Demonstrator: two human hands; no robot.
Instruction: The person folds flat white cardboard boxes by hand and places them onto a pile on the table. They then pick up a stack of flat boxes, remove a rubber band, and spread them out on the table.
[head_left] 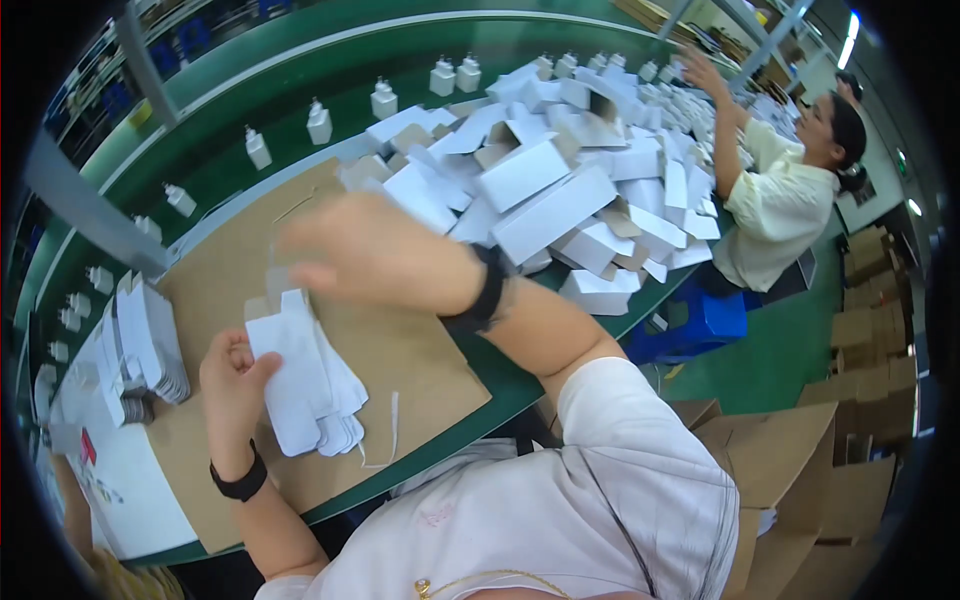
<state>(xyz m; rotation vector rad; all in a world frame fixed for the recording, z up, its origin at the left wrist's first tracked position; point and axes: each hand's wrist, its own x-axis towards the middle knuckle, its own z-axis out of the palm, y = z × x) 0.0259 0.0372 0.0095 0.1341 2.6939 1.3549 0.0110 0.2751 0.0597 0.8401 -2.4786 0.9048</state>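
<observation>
On a brown cardboard sheet [400, 370] lies a fanned stack of flat white cartons [310, 385]. My left hand [235, 385] is closed at the stack's left edge, its thumb on the top piece and its fingers curled. Over the far end of the stack, my right hand [375, 250] is smeared by motion, so its fingers and anything in them cannot be made out. A thin white strip [394, 430] rests beside the stack. Left of my left hand, more flat white cartons [152, 335] stand in an upright bundle.
White box sleeves [560, 195] are heaped at the far right. White pump bottles [319, 122] line the green conveyor [350, 60] behind. A co-worker [785, 190] sits at right by a blue stool [700, 320]. Open cardboard boxes [770, 460] stand behind me; another person's arm [75, 505] shows lower left.
</observation>
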